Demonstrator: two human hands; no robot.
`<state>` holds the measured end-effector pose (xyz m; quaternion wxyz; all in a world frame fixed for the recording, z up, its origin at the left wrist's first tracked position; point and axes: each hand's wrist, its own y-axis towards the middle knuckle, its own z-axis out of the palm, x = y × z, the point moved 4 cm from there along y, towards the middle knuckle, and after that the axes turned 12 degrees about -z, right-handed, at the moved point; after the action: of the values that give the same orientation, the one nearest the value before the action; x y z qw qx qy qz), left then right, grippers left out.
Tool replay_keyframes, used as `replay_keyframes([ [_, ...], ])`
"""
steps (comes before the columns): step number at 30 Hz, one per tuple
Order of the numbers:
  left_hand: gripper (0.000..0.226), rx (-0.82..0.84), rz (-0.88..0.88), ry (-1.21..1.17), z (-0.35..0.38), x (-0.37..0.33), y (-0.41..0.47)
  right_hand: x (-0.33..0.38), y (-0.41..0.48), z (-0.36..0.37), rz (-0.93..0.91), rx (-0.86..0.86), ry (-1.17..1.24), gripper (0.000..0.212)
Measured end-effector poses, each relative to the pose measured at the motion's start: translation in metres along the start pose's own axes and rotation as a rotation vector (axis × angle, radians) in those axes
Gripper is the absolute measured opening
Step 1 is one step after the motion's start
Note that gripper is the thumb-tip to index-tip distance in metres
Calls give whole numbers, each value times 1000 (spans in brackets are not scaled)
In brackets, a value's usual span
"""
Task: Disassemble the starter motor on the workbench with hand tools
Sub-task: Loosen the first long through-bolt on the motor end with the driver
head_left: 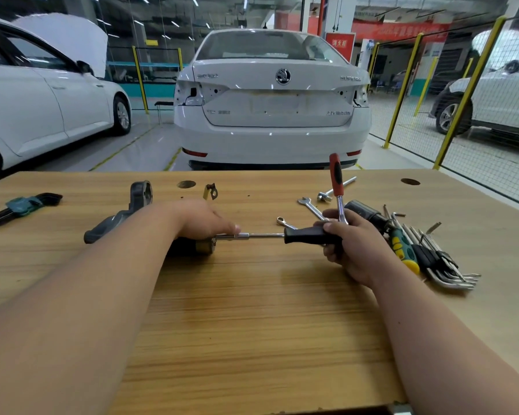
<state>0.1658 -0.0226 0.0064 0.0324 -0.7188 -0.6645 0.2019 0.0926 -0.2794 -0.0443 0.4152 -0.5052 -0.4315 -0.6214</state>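
Note:
The starter motor body (203, 246) lies on its side on the wooden workbench (252, 310), mostly hidden under my left hand (206, 218), which holds it down. My right hand (346, 241) grips the black handle of a nut driver (309, 235). Its steel shaft runs left into the motor's end. The same hand also holds a red-and-black ratchet (336, 187) that sticks up between the fingers. A dark cast end housing (132, 209) lies detached to the left of my left arm.
Hex keys in a green holder (21, 206) lie at the far left. Spanners (310, 206), an extension bar (337, 190), a black cylinder (366, 212), a green-yellow screwdriver (403, 250) and loose hex keys (444, 265) crowd the right. A small bracket (211, 191) sits beyond the motor. White cars stand behind.

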Motion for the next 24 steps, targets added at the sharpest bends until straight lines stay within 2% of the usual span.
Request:
replay_keyframes([
  [2,50,-24,9,11,-1,-1,-1,2,0,1,-7,6,7,22],
  [8,22,3,45,48,1,0,0,4,-3,2,7,19,28,28],
  [12,23,-7,44,50,2,0,-1,5,-4,0,-1,-3,-24,18],
  [15,21,17,59,58,2,-1,-3,5,-3,1,-51,-13,-172,13],
  [19,24,19,53,50,1,-1,-2,3,-2,1,-40,-44,-270,21],
  [24,19,33,60,10,2,2,0,2,-2,-1,50,-51,-226,28],
])
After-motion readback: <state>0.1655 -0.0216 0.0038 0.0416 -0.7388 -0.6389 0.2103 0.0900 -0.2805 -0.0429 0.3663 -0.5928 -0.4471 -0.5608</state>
